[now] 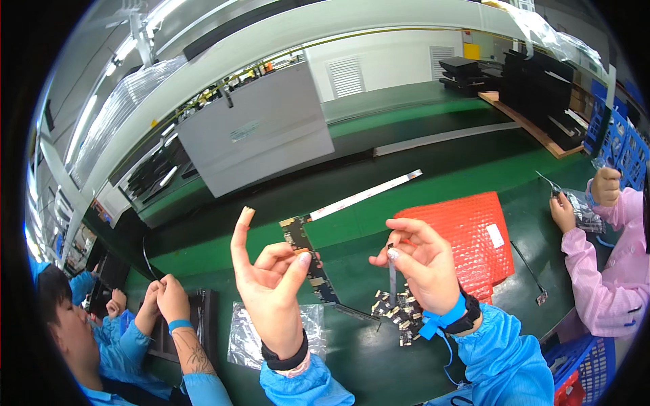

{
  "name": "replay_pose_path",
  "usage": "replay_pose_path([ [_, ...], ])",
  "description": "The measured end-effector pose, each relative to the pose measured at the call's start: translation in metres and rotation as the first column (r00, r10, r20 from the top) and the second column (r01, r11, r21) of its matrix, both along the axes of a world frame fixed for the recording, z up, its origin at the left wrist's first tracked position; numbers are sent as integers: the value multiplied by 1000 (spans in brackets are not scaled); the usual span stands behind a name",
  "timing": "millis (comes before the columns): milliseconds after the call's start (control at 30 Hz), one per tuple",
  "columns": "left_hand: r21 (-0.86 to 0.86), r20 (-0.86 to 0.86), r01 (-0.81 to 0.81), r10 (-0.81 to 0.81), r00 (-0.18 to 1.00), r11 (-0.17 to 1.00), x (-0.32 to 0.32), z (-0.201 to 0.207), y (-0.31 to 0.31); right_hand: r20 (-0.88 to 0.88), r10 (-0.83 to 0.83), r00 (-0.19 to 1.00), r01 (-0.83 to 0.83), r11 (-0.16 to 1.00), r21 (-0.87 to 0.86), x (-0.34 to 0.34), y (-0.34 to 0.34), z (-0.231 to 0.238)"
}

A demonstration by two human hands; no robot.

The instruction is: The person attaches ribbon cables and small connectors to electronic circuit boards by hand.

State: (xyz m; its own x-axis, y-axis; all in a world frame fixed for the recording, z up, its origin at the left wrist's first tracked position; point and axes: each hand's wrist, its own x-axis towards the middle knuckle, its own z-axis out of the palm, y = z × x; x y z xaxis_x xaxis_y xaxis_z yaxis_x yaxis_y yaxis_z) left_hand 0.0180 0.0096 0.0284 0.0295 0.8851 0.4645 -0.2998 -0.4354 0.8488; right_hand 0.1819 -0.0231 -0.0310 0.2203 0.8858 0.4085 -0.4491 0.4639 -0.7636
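Observation:
My left hand [269,287] pinches a long, narrow dark circuit board [296,234] between thumb and fingers, with the index finger pointing up. From the board's upper end a white flat strip [365,195] stretches away to the right. A thin dark piece [355,312] runs from its lower end toward a heap of small connector-like parts [406,323]. In my right hand [428,267], thumb and fingers close on a short grey flat cable [393,283] with a dark tip. It hangs over the heap. A blue strap with a wire circles my right wrist.
A red bubble-wrap bag [467,237] lies right of my hands; a clear plastic bag [247,333] lies below the left. Co-workers' hands [169,301] are at the left and other hands [569,210] at the right. A grey panel [261,128] stands behind the green bench.

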Motion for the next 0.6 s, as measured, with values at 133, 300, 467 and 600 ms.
replay_pose_path([
  [133,1,-21,23,-23,1000,1000,10,-3,3,-35,-27,999,27,999,-22,22,-13,10],
  [300,-29,-50,82,-84,995,996,37,-7,1,-8,-47,999,46,991,-128,44,-27,23],
  [467,-63,-66,192,-196,978,979,68,-9,-10,177,-58,983,88,982,-168,61,-32,30],
  [600,-79,-67,259,-264,962,963,84,-6,-16,137,-38,990,65,979,-195,72,-36,30],
])
